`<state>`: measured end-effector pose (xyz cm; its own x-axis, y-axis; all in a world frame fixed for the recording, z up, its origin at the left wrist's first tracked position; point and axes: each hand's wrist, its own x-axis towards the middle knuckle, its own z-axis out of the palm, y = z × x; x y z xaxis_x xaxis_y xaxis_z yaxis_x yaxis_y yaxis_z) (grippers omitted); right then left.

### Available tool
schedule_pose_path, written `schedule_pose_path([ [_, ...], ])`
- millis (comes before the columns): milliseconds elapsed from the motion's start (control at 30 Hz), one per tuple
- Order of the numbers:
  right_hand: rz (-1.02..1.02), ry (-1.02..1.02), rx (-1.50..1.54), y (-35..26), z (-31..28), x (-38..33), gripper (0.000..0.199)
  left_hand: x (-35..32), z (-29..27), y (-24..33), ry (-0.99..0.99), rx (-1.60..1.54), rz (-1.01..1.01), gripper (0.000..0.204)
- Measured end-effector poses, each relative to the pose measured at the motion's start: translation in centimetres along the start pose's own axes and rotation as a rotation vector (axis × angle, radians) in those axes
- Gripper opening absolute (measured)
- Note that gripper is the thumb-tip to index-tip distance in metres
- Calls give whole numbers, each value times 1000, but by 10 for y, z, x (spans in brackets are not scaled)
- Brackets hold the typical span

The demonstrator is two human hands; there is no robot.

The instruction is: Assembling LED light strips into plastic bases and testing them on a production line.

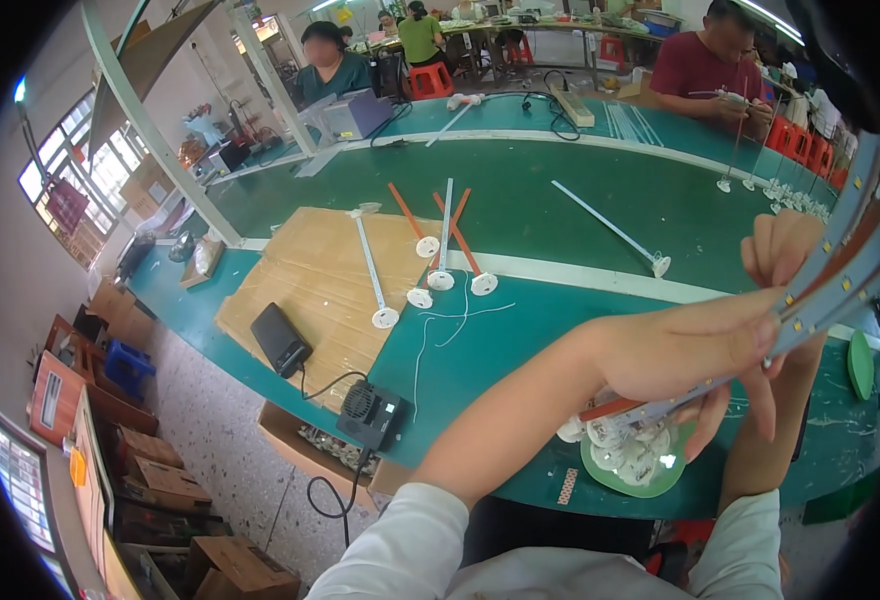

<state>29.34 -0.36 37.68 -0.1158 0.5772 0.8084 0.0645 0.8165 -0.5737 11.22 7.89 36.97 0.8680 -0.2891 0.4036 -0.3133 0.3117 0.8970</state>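
My left hand point(675, 345) is closed round a bundle of LED strips point(825, 270), pale bars dotted with small yellow chips, some red-orange. The bundle slants from above the table up to the right. Behind it is my right hand point(782, 248), its fingers curled and partly hidden by the strips; what they grip, if anything, does not show. Below my left hand, a green dish point(650, 485) holds several white round parts point(625, 455). Farther off, several strips with white round ends lie on the table, among them a pale one point(370, 265) and a red one point(457, 235).
A cardboard sheet point(310, 250) covers the table's left part, with a black power bank point(280, 340) on it. A black fan-like device point(372, 415) trails a cable over the edge. Across the green table point(520, 190), a person in red point(705, 75) handles parts.
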Motion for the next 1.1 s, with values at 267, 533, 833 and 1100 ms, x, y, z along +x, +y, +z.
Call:
schedule_pose_path([
  [267,-6,170,-137,10,21,3,40,-6,-3,10,57,129,-41,44],
  [533,-147,49,-422,-6,-28,-8,45,5,-1,-6,172,404,110,48],
  [833,-281,547,-897,19,28,12,41,-3,-38,20,696,426,372,47],
  [1100,308,-3,-691,100,60,-3,5,-106,-133,134,1285,1064,76,39],
])
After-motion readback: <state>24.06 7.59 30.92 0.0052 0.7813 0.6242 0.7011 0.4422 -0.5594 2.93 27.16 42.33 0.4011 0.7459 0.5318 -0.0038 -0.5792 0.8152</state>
